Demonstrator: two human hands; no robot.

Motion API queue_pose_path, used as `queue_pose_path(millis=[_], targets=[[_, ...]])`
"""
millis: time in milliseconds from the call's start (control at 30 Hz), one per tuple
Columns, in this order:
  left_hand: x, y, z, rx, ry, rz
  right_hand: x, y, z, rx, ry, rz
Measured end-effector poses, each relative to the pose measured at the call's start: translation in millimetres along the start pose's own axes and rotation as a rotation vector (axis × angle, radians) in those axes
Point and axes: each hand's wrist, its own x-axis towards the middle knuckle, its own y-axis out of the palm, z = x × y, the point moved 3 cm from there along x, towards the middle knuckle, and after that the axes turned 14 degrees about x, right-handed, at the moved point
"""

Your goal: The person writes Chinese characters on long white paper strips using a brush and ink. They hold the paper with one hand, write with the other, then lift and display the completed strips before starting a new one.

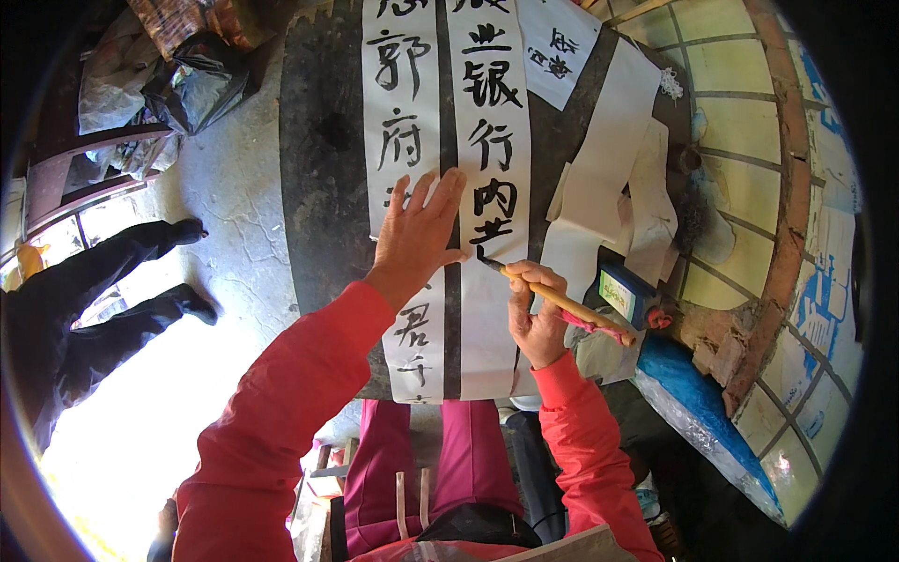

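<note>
My left hand [417, 225] lies with fingers apart on two white paper strips, one [417, 361] on the left and one [482, 347] in the middle, both bearing black brush characters. My right hand [536, 318] grips a yellowish brush [585, 314], its dark tip on the middle strip just below the lowest character, to the right of my left thumb. A pink cloth or tie hangs on the handle. The strips lie on a dark, worn tabletop [318, 187].
More paper sheets [627, 103] lie at the table's right, with a small blue-and-green container [618, 295] near my right hand. Another person's dark-trousered legs [84, 300] are at the left. Black plastic bags [192, 84] sit upper left. A tiled wall [735, 131] and blue wrapped bundle [698, 421] are at the right.
</note>
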Motion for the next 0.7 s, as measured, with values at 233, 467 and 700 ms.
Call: queue_pose_path(millis=[233,467,700], targets=[[-0.4,1.8,-0.2,0.000,-0.006,-0.012,3.7,-10.2,-2.9,-0.076,-0.016,-0.065],[0.0,3.4,-0.8,0.034,-0.001,-0.011,-0.9,-10.9,1.8,-0.078,-0.011,-0.009],[-0.4,1.9,-0.2,0.006,-0.007,-0.024,1.1,-9.6,-1.3,-0.074,-0.009,-0.073]])
